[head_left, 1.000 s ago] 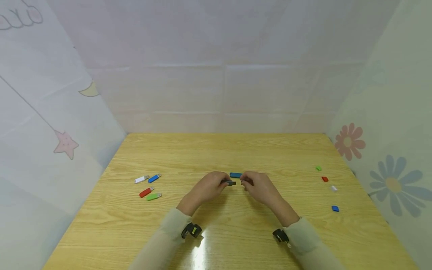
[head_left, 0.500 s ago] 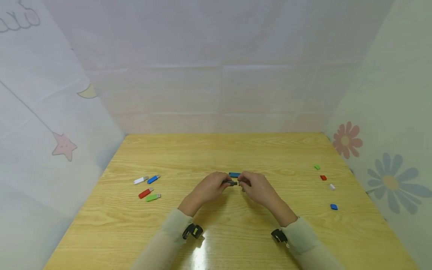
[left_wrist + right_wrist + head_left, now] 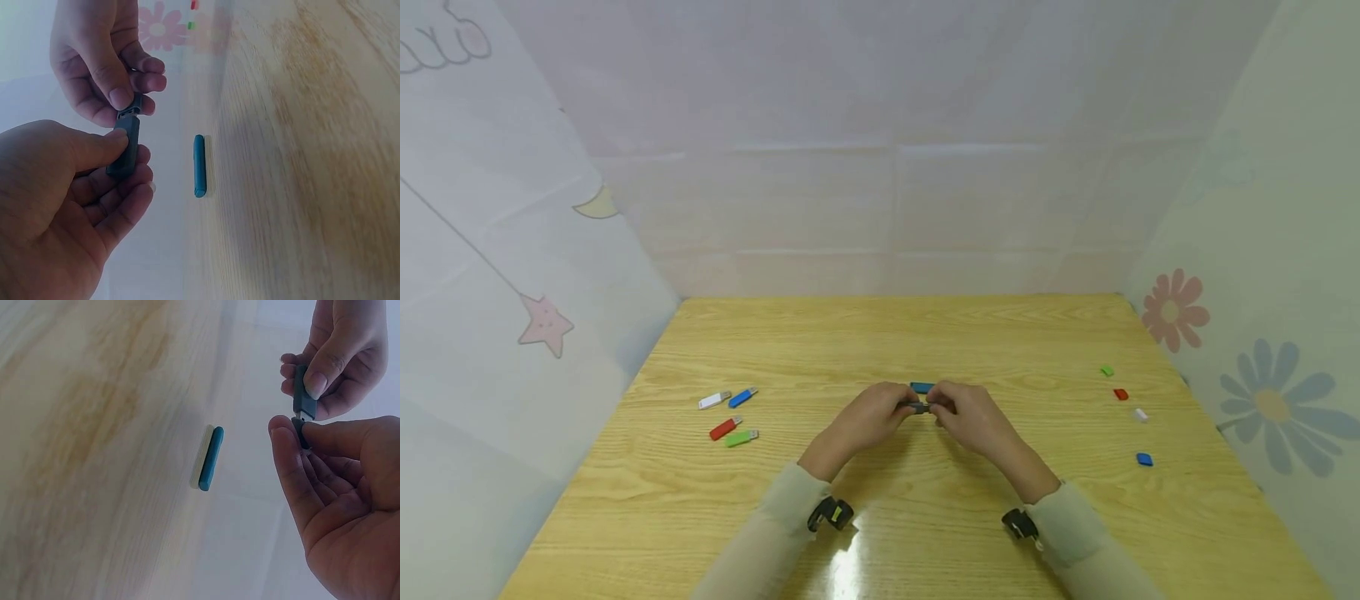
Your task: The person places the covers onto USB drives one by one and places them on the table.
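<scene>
My left hand point(image 3: 867, 417) pinches the body of a black USB stick point(image 3: 124, 153) between thumb and fingers. My right hand point(image 3: 976, 418) pinches its small dark cap point(image 3: 300, 432). Cap and stick meet end to end, and a narrow strip of the metal plug shows between them in both wrist views. The fingertips hide part of each piece. Just beyond both hands a teal USB stick point(image 3: 921, 387) lies on the wooden table point(image 3: 880, 333), its right end covered by the right hand in the head view.
At the left lie uncapped USB sticks: white point(image 3: 711, 401), blue point(image 3: 742, 397), red point(image 3: 725, 428) and green point(image 3: 741, 438). Matching caps lie at the right: green point(image 3: 1107, 371), red point(image 3: 1121, 394), white point(image 3: 1141, 415) and blue point(image 3: 1144, 459). Cloth walls enclose the table's back and sides.
My right hand has moved slightly left with the cap, closing the gap to the black USB stick's plug. The plug, bare earlier, now shows only as a sliver. The left hand has barely moved.
</scene>
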{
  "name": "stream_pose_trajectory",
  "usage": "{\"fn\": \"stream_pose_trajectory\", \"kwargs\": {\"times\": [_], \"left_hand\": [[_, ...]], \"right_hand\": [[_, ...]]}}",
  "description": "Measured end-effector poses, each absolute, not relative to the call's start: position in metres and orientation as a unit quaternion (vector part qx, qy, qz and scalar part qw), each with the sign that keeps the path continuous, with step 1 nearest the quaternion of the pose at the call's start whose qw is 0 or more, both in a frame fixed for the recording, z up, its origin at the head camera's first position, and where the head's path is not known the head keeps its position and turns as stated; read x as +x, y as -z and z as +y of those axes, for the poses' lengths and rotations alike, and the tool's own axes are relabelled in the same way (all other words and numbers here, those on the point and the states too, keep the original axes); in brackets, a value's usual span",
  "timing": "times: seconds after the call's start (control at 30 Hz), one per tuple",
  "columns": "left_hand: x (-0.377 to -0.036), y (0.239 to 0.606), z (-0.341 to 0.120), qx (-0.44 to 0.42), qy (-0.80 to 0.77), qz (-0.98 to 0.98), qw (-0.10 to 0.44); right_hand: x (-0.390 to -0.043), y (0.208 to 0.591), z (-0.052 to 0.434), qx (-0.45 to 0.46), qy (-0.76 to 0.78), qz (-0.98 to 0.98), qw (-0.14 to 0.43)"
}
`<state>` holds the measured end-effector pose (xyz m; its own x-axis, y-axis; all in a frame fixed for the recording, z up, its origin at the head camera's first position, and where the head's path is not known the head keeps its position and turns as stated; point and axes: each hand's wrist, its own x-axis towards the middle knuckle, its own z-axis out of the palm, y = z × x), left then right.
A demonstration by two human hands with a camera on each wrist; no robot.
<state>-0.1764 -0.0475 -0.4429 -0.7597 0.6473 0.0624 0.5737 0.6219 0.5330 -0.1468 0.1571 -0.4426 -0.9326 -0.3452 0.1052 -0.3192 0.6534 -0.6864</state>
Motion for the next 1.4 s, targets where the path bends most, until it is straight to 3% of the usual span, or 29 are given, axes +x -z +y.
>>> {"fn": "stream_pose_trajectory", "kwargs": {"times": [0.97, 1.4], "left_hand": [[-0.172, 0.439, -0.039, 0.325, -0.267, 0.906, 0.048], [-0.168, 0.439, -0.036, 0.336, -0.263, 0.904, 0.004]], "right_hand": [[-0.143, 0.439, 0.148, -0.160, 0.394, 0.905, -0.008], [-0.141, 0.440, 0.137, -0.116, 0.403, 0.907, -0.037]]}}
